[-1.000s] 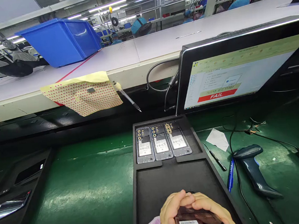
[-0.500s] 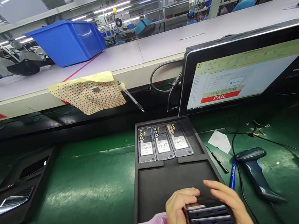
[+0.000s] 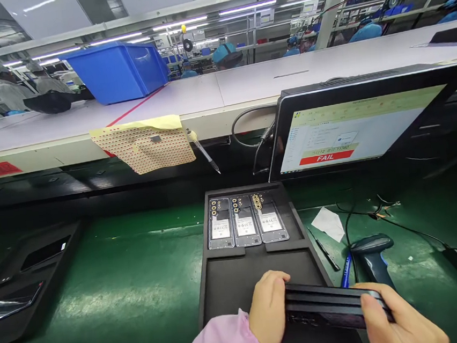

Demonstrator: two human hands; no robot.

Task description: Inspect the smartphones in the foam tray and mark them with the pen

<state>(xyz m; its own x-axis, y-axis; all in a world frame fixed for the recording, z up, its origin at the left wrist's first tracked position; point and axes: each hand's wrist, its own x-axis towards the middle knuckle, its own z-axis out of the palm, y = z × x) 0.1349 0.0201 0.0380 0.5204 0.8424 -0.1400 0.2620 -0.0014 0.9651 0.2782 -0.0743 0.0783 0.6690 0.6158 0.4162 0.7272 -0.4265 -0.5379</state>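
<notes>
A stack of dark phones point(image 3: 326, 303) is held on edge between my two hands, low over the front of the black tray point(image 3: 205, 298). My left hand point(image 3: 269, 309), in a pink sleeve, grips the left end of the stack. At the right end, my right hand point(image 3: 391, 315) is closed around it with the thumb on the near side. In the tray's far compartment lie several parts side by side: a left phone body point(image 3: 219, 223), a middle one point(image 3: 246, 222) and a right one point(image 3: 271, 218), each with gold camera rings and a white battery label.
Right of the tray lie a black screwdriver-like tool point(image 3: 325, 251), a blue pen point(image 3: 346, 270), a white paper point(image 3: 328, 224) and a barcode scanner point(image 3: 371, 252). A monitor point(image 3: 353, 127) showing FAIL stands behind. Another black tray point(image 3: 56, 274) with phones lies left. A blue bin point(image 3: 117, 71) sits on the shelf.
The stack has been turned and lifted in my hands, from its ends facing me to lying lengthwise across. My right hand has moved right and closed on its end.
</notes>
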